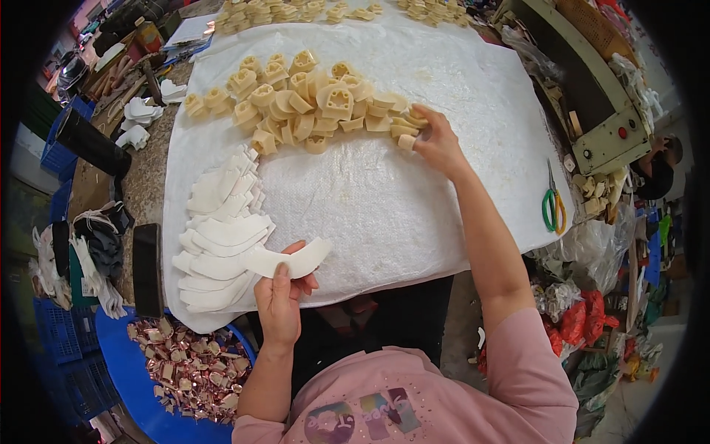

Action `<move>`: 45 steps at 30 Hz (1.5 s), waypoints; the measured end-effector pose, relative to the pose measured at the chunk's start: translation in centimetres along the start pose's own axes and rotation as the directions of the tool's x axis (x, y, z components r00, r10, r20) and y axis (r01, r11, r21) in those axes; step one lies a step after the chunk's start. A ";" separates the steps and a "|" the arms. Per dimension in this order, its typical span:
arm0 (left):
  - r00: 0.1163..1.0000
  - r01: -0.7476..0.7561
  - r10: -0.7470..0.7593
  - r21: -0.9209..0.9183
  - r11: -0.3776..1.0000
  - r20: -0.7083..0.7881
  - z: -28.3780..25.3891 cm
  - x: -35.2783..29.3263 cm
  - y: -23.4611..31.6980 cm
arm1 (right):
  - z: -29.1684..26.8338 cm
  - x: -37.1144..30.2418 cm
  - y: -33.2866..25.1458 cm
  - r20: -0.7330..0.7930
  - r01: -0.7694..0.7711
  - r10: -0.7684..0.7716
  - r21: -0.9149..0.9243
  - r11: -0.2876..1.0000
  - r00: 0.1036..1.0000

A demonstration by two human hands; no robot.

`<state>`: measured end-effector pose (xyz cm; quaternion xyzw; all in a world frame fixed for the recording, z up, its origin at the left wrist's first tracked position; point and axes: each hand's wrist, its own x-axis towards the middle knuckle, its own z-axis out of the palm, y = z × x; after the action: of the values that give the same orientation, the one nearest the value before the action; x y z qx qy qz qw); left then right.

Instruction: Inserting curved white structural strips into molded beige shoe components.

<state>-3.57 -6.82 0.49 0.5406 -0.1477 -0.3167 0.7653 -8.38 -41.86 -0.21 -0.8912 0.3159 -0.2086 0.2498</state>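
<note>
My left hand [279, 303] pinches a curved white strip [310, 257] between thumb and fingers, over the near part of the white sheet. Beside it, to the left, lies a long overlapping row of similar white curved pieces [222, 237]. My right hand [441, 144] reaches to the right end of a heap of cream-coloured shoe heels [336, 103]. Its thumb and fingers are closed round a small cream heel [407, 141] at the edge of that heap. The other heels lie tumbled, some showing their hollow undersides.
Scissors [553, 207] with green and yellow handles lie on the sheet's right side. A blue tub [118, 362] of shiny pinkish pieces stands lower left, near a dark phone-like slab [147, 270]. A green machine [610, 140] borders the right; more cream heels [281, 13] sit at the far edge.
</note>
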 end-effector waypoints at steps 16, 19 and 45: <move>1.000 -0.006 0.007 0.014 1.000 -0.027 0.0 -0.1 -0.5 | 2.5 -12.1 -9.9 -0.019 0.546 -0.546 0.031 0.837 0.838; 1.000 -0.003 0.004 0.045 0.999 -0.018 0.1 -0.1 -0.2 | 2.1 -12.3 -9.9 0.003 0.572 -0.572 -0.045 0.819 0.820; 0.963 -0.261 0.264 0.408 0.875 0.050 0.8 0.8 -1.5 | 1.7 -14.4 -7.7 -0.067 0.310 -0.305 0.090 0.946 0.950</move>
<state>-3.92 -8.25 -0.70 0.6653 -0.2800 -0.1697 0.6709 -14.18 -26.49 -0.18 -0.9102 0.1688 -0.2837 0.2501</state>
